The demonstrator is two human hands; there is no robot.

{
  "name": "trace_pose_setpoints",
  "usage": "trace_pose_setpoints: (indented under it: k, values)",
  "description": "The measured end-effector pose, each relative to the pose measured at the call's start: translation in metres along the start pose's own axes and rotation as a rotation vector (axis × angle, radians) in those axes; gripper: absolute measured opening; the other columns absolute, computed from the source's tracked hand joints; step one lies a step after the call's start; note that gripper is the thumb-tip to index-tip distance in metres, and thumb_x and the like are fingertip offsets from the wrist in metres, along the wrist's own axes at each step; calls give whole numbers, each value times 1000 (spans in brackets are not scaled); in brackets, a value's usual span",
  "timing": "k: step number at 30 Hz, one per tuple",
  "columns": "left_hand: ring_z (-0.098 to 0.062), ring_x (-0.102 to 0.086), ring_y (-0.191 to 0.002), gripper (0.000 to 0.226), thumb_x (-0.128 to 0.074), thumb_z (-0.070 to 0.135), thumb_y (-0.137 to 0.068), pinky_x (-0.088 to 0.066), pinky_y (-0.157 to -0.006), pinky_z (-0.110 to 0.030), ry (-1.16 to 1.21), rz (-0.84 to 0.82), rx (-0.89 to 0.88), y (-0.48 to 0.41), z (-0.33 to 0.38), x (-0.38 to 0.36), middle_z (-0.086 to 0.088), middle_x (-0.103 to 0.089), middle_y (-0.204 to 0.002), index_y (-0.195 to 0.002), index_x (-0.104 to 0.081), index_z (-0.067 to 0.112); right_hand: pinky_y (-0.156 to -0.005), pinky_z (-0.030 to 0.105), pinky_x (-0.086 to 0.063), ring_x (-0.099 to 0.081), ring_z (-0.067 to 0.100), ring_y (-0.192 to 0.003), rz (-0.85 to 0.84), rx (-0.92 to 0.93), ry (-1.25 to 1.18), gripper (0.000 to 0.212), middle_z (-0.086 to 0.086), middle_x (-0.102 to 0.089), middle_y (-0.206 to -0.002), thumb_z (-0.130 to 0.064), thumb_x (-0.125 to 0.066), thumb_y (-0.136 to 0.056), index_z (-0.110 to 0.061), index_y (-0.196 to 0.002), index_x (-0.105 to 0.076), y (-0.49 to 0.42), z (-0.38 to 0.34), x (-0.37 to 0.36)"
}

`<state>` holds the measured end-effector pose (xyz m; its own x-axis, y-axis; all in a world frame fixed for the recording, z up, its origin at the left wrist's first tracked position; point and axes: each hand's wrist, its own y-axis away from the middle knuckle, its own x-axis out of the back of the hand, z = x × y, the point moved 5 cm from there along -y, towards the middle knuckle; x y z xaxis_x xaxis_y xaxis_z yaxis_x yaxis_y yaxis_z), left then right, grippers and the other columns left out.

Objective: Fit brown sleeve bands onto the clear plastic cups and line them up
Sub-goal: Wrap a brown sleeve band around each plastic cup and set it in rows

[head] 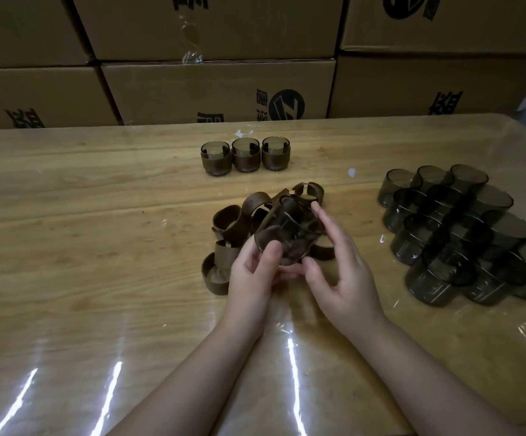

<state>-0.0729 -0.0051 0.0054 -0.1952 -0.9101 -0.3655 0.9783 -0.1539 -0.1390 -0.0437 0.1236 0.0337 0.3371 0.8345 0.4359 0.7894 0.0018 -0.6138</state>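
My left hand (255, 272) grips the base of a smoky clear plastic cup (286, 229), held tilted on its side above a heap of brown sleeve bands (230, 221). My right hand (337, 262) lies along the cup's right side with fingers stretched toward its rim and the thumb near the base. Whether a band is on this cup I cannot tell. Three cups wearing brown bands (245, 155) stand upright in a row farther back. A cluster of several bare cups (463, 231) stands at the right.
The wooden table (82, 231) has a glossy clear cover with bright glare streaks near the front. Stacked cardboard boxes (217, 86) form a wall right behind the table's far edge.
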Motion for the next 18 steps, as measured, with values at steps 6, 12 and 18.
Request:
trace_pose_setpoints:
  k: [6, 12, 18]
  values:
    - [-17, -71, -85, 42, -69, 33, -83, -56, -66, -23, -50, 79, -127, 3, 7, 3, -2, -73, -98, -117, -58, 12, -111, 14, -26, -35, 8, -139, -18, -6, 19, 60, 1, -40, -149, -25, -50, -90, -7, -146, -34, 2, 0, -2]
    - [-8, -71, -76, 41, -70, 22, -84, -54, -69, -17, -122, 138, -206, 5, 11, 3, 17, -71, -101, -119, -48, 22, -112, 17, -27, -33, 8, -140, -38, 21, 49, 60, 5, -39, -150, -25, -49, -91, -5, -145, -33, 3, -7, -5]
    - [-20, -72, -89, 59, -73, 36, -74, -57, -77, -28, -159, 208, -245, 5, 9, 5, 5, -66, -115, -124, -44, 28, -112, 18, -29, -33, 10, -141, -27, 82, 79, 57, 8, -39, -150, -21, -49, -93, -1, -144, -35, 5, -12, -4]
